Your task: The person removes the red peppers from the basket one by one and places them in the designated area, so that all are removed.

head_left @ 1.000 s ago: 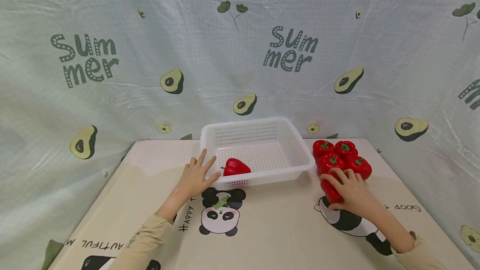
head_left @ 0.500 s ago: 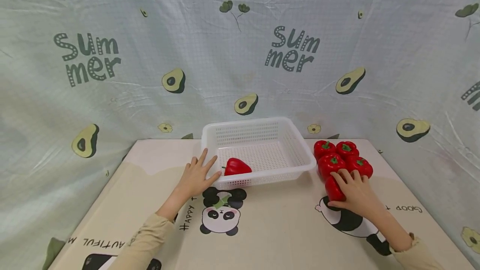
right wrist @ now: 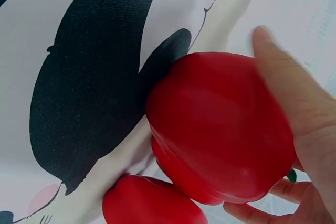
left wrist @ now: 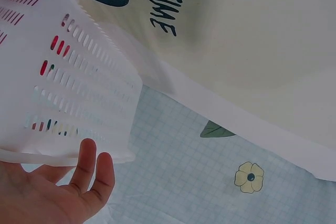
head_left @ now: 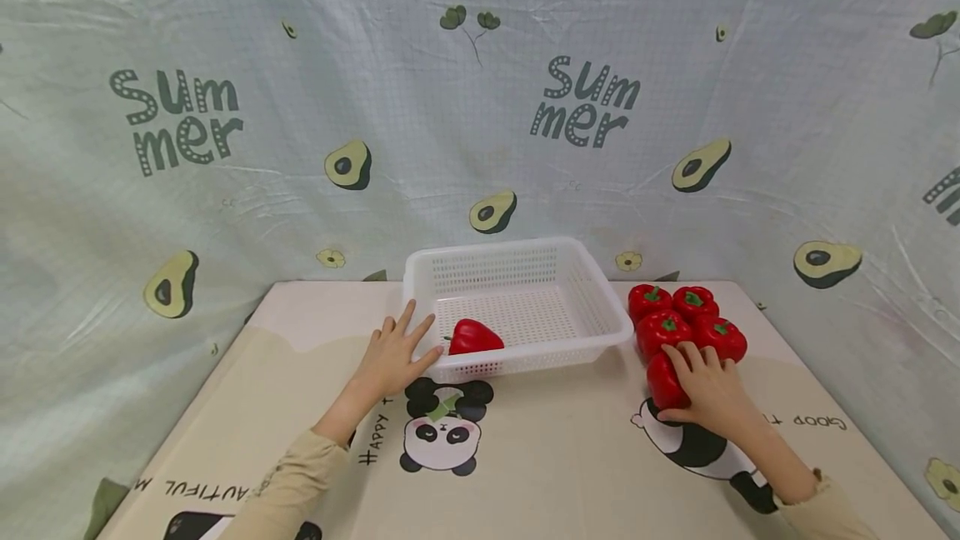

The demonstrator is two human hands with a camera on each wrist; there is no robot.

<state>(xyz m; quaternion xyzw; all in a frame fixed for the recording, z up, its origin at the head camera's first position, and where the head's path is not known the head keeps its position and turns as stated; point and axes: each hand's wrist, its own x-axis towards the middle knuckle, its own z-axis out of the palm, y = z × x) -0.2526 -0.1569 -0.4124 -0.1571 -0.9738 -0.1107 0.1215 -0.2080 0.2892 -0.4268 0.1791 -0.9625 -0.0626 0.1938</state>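
My right hand [head_left: 708, 386] grips a red bell pepper [head_left: 664, 382] at the near end of a pepper cluster. In the right wrist view, the thumb lies along one side of that bell pepper [right wrist: 220, 124], with fingertips curled at the other side; a green bit of stem shows beside them. My left hand [head_left: 393, 357] rests with spread fingers on the left rim of a white plastic basket [head_left: 525, 350]. Seen from the left wrist, its fingers [left wrist: 87, 163] lie at the rim of the slotted basket wall. Inside the basket, near its front left corner, another red pepper [head_left: 474, 337] lies on its side.
Several red bell peppers [head_left: 663, 330] with green stems stand close together right of the basket. Under everything is a cream table cover [head_left: 547, 457] with panda prints. An avocado-patterned curtain [head_left: 420, 123] hangs behind the table's back edge.
My right hand has shifted slightly, and the bell pepper in its fingers has turned, now showing a rounder side. My left hand, the basket and the pepper inside keep their places.
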